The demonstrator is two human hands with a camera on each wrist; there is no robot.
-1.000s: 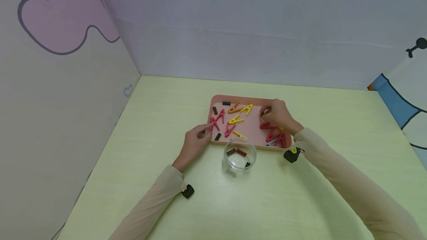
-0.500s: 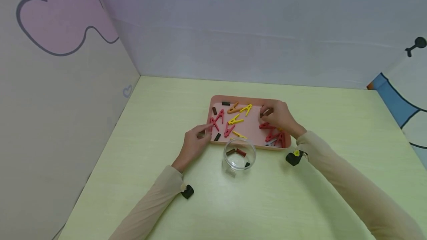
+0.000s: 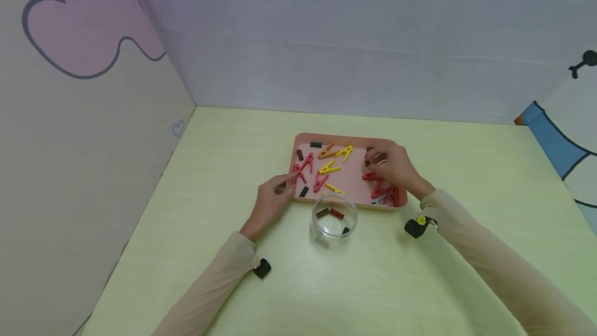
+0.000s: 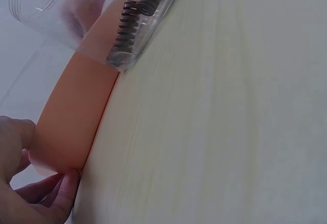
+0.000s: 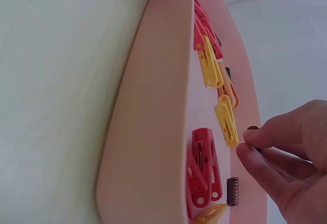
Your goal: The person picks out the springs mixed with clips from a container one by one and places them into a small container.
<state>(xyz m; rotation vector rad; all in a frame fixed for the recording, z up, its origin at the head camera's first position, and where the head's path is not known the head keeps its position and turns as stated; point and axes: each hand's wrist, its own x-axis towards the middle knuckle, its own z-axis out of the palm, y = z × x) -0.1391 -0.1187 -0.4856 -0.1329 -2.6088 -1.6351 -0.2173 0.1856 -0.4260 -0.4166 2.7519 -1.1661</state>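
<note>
A pink tray [image 3: 347,183] lies on the table with red, yellow and orange plastic clips and dark coil springs in it. My left hand [image 3: 271,200] grips the tray's near left corner, thumb and fingers on either side of its wall [image 4: 76,112]. Over the tray's right part, my right hand [image 3: 395,166] pinches a small dark spring [image 5: 253,128] between thumb and forefinger, which mostly cover it. Below that hand another spring [image 5: 233,191] lies beside a red clip [image 5: 203,157]. A clear round jar [image 3: 335,224] holds a reddish spring [image 3: 337,213] and other dark ones.
The jar stands right at the tray's near edge, between the two forearms. Yellow clips [image 3: 329,168] lie mid-tray, and more springs [image 3: 316,144] sit towards its left side. Printed panels rise behind the pale table [image 3: 247,139] and along its left.
My right hand and wrist have shifted slightly to the right over the tray, the fingers staying near the same spot. The left hand, tray and jar have stayed in place.
</note>
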